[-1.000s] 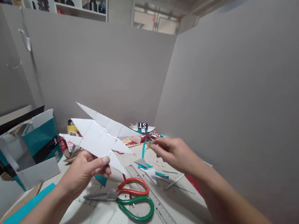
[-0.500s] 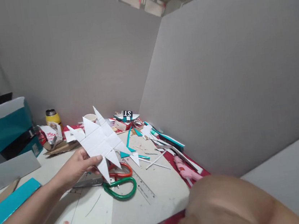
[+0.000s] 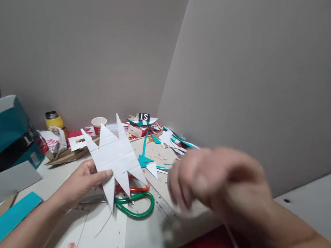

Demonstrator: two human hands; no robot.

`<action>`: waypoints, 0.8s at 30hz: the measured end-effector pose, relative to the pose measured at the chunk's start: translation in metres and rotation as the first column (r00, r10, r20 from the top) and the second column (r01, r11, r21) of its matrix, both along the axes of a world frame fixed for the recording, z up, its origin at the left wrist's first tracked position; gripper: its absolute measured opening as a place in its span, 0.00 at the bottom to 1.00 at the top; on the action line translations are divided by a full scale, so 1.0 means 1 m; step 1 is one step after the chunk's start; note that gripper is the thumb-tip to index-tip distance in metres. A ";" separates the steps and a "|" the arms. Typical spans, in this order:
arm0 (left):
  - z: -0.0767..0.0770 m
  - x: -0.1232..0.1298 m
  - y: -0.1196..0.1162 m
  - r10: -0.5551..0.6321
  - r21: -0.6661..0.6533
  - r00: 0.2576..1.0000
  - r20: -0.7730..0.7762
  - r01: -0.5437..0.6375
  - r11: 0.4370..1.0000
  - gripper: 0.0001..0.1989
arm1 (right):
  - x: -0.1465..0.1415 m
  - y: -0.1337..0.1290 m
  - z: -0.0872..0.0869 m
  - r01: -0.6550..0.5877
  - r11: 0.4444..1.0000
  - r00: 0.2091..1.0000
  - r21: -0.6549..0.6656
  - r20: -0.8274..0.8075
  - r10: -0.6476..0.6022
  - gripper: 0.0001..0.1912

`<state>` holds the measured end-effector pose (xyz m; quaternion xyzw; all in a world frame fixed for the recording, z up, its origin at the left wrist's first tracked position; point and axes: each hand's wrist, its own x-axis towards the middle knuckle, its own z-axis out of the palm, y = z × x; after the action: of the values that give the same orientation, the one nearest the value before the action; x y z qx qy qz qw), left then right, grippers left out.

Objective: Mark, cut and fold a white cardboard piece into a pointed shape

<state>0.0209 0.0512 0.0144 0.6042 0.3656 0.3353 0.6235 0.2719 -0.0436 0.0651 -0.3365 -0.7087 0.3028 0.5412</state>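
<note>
My left hand (image 3: 92, 177) pinches a white cardboard cutout (image 3: 117, 158) by its lower left side, thumb on the front and fingers behind. Long pointed spikes stick out from the cutout's top and bottom, and fold lines cross its middle. Just behind and below it lie scissors with an orange and a green handle (image 3: 139, 215); the cutout and hand hide part of them. My right hand (image 3: 216, 174) is raised at the right, close to the camera and smeared by motion. Its fingers look bent, but I cannot tell whether they hold anything.
A teal box (image 3: 0, 132) and a yellow bottle (image 3: 55, 123) stand at the back left. Behind the cutout is a paper cup (image 3: 99, 123). Teal and white scraps (image 3: 146, 160) litter the table's right side. A ruler (image 3: 165, 210) lies partly in view beside the scissors. Grey walls enclose the back and right.
My right hand has risen from the lower right edge into view. The cutout has turned more upright and faces me more squarely, still in my left hand. The camera has tilted slightly.
</note>
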 end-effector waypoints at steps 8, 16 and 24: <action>0.008 0.002 -0.004 -0.141 -0.084 0.989 -0.041 0.137 0.987 0.14 | -0.006 0.083 -0.035 -0.025 0.846 0.999 -0.532 0.016 0.039 0.17; 0.005 0.006 -0.009 -0.055 -0.037 0.997 -0.051 0.053 0.998 0.15 | -0.035 0.082 -0.067 -0.114 0.724 0.993 -0.680 -0.071 0.090 0.17; 0.007 0.012 -0.017 0.093 -0.019 0.996 0.009 -0.093 0.995 0.13 | -0.049 0.078 -0.077 -0.071 0.706 0.993 -0.704 -0.114 -0.014 0.13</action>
<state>0.0332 0.0344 0.0210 0.5792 0.3933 0.3636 0.6146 0.2229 0.0344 -0.0119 -0.4897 -0.5125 0.5775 0.4050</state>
